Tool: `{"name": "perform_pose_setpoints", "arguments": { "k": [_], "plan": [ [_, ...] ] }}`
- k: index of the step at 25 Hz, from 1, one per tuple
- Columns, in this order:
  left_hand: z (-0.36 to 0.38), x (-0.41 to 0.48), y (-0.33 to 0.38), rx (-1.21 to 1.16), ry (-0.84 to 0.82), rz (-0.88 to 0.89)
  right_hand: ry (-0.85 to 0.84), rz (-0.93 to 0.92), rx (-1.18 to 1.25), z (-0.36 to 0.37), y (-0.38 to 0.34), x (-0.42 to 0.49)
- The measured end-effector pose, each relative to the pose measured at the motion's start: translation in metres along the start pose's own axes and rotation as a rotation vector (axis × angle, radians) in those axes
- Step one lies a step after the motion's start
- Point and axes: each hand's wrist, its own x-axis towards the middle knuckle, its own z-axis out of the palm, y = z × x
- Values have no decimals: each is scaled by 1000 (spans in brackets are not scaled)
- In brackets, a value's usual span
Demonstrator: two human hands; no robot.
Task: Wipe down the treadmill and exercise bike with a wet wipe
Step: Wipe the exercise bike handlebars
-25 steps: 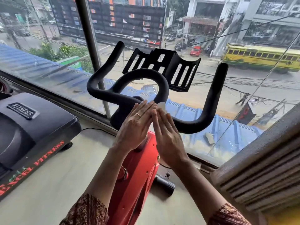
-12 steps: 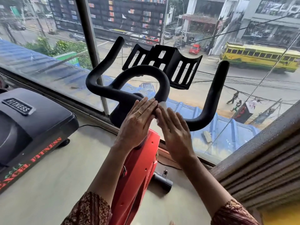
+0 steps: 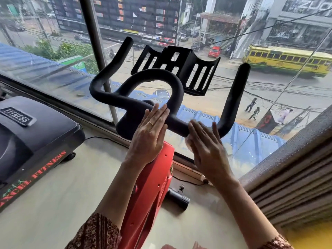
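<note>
Bright window daylight, blurred right hand [image 3: 208, 150]

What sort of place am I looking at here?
Likely a small upstairs gym: a red exercise bike, a treadmill labelled FITNESS beside it, and a big window over a street.

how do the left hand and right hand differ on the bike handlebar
The left hand lies at the handlebar's centre, by the loop; the right hand is on the right stretch. The left hand shows a ring; the right hand is blurred, with something pale, likely the wet wipe, at its edge. Both are flat, fingers straight.
</note>
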Motion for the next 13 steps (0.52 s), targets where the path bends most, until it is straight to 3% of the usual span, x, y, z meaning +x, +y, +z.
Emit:
{"name": "perform_pose_setpoints", "arguments": {
  "k": [5, 11, 13],
  "plan": [
    [9, -4, 23, -2, -10, 31, -84, -75, -11, 0, 12, 7],
    [30, -1, 55, -3, 60, -64, -71, -323, 133, -18, 95, -13],
    [39, 2, 67, 21, 79, -85, -98, -298, 249, -21, 130, -10]
  ]
}}
